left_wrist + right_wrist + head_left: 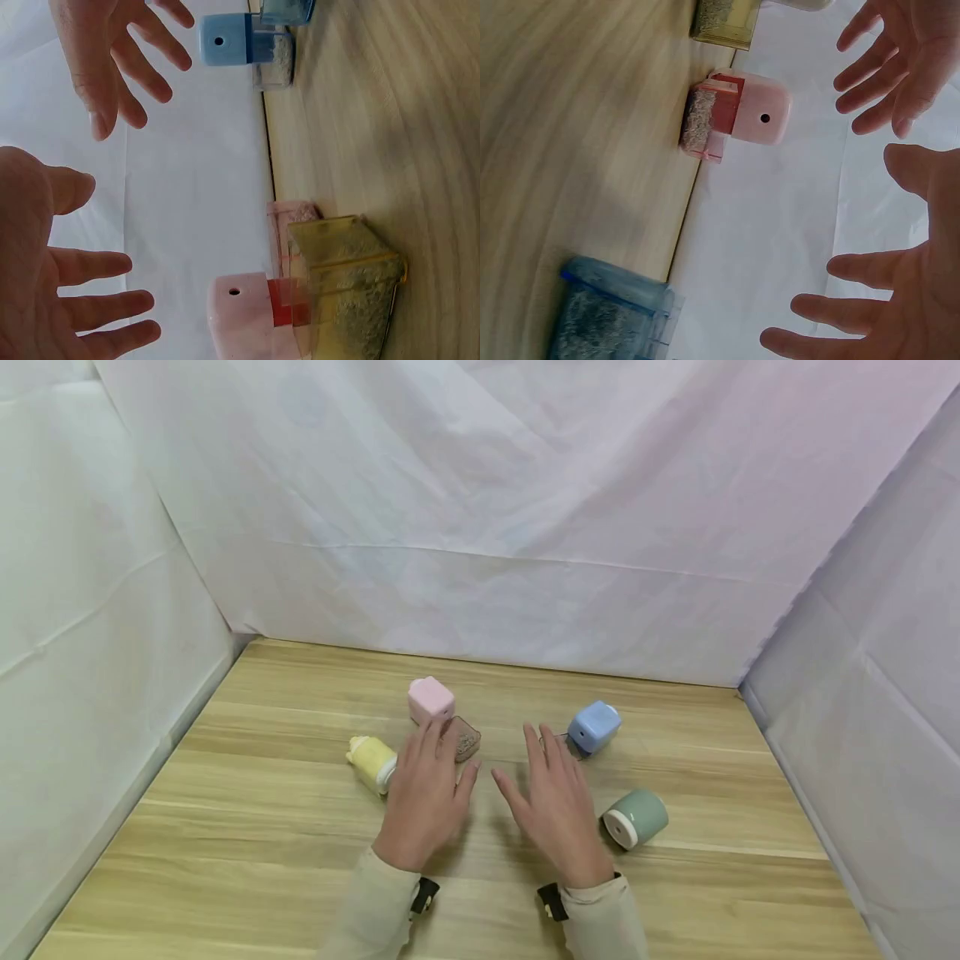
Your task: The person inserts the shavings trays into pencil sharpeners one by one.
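Observation:
Both hands hover over the table, fingers spread and nothing held. My left hand [426, 793] is beside a yellow pencil sharpener [372, 764], hiding part of it. Beyond the fingers stands a pink pencil sharpener [431, 699], with a pink see-through shavings drawer [700, 116] against its front. A yellow see-through drawer [352, 289] with shavings shows in the left wrist view. My right hand [557, 802] is nearest a blue pencil sharpener [595, 727] and a green pencil sharpener [636, 818] lying on its side. A blue see-through drawer [604, 315] holds shavings.
The wood-grain table [262, 860] carries all the sharpeners. White cloth [480, 510] hangs along its back edge and both sides. Dark bands [424, 896] circle both wrists at the light sleeves.

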Available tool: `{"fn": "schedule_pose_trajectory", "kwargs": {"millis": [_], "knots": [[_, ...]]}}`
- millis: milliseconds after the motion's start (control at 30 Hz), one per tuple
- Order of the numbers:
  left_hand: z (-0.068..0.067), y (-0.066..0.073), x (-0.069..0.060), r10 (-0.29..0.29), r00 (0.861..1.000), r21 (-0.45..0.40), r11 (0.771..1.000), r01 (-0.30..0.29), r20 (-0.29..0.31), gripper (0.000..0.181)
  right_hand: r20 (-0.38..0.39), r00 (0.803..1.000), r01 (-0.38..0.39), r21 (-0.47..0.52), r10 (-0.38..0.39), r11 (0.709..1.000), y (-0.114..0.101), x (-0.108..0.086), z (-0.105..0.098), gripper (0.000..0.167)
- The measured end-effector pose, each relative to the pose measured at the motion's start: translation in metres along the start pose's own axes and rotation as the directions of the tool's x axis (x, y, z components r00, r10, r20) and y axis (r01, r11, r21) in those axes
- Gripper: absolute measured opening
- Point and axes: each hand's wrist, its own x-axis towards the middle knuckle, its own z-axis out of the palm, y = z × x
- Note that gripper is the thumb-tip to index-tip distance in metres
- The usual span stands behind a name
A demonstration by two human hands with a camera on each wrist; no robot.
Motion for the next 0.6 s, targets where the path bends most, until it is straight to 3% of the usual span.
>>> {"fn": "schedule_pose_trajectory", "kwargs": {"millis": [200,433,600], "knots": [[-0.007,-0.014,0.002,-0.002,0.992,-0.051,0.999,-0.004,-0.124,0.05,-0.018,1.0,0.025,-0.003,-0.025,1.0,-0.008,0.006,-0.004,0.084],[-0.015,-0.03,0.0,-0.067,0.986,-0.082,0.995,0.055,-0.153,0.054,0.015,0.999,0.035,0.021,-0.036,0.999,-0.027,0.013,-0.008,0.079],[-0.018,-0.036,-0.002,-0.118,0.979,-0.1,0.99,0.103,-0.163,0.047,0.056,0.995,0.084,0.016,-0.085,0.996,-0.043,0.016,-0.001,0.076]]}}
